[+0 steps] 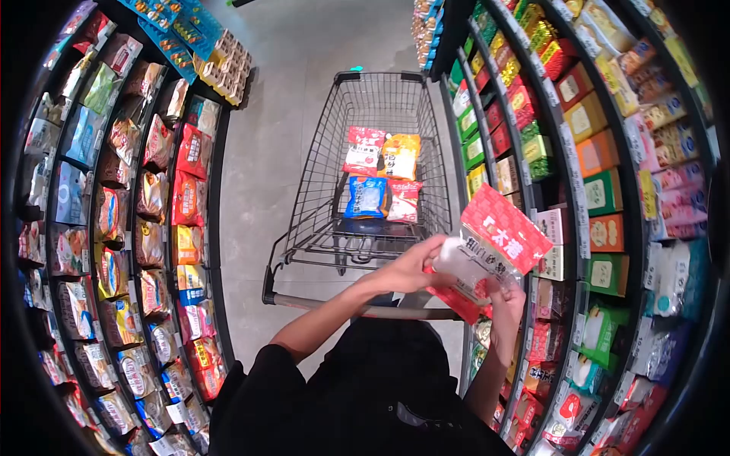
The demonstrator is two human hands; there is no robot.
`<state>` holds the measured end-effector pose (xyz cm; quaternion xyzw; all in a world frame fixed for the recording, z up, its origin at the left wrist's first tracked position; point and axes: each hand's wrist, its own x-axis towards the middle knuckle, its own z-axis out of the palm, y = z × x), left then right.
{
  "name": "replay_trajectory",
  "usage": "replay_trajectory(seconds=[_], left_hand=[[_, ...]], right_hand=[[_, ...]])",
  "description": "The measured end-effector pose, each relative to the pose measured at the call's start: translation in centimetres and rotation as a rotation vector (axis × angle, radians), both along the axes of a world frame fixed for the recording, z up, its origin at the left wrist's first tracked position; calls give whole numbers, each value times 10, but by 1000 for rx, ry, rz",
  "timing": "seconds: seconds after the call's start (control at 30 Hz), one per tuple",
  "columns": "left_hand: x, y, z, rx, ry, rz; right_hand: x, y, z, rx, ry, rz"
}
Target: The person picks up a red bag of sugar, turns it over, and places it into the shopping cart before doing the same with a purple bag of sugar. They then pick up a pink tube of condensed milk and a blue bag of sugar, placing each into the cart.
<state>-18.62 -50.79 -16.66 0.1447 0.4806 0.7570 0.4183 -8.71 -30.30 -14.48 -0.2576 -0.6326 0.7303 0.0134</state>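
Observation:
I hold a red plastic bag of sugar (494,247) with a clear window and Chinese lettering, tilted to the right of the cart handle. My left hand (414,266) pinches its left side. My right hand (508,308) grips the lower right edge, with some fingers hidden by the bag. Ahead of me stands a black wire shopping cart (304,205). Inside its basket lie a red and white bag (363,150), an orange bag (401,156), a blue bag (366,197) and a second red and white bag (404,201). Neither hand touches the cart.
Shelves of packaged food (152,205) line the left side. On the right, shelves carry boxes (593,156) and bags (601,330), close to my right hand. A blue display with snack packs (186,38) stands at the far left. Grey floor (262,144) runs between the shelves.

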Motion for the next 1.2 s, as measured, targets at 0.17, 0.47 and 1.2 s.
replay_trajectory(seconds=[0.17,0.47,1.2], left_hand=[[-29,-38,-16,-98,89,90],[-36,-23,-47,-85,-41,111],[-19,-5,-9,0,-80,35]], right_hand=[[-40,-33,-31,19,7,84],[-52,-31,-32,31,-84,6],[-25,-13,5,126,-2,-90]])
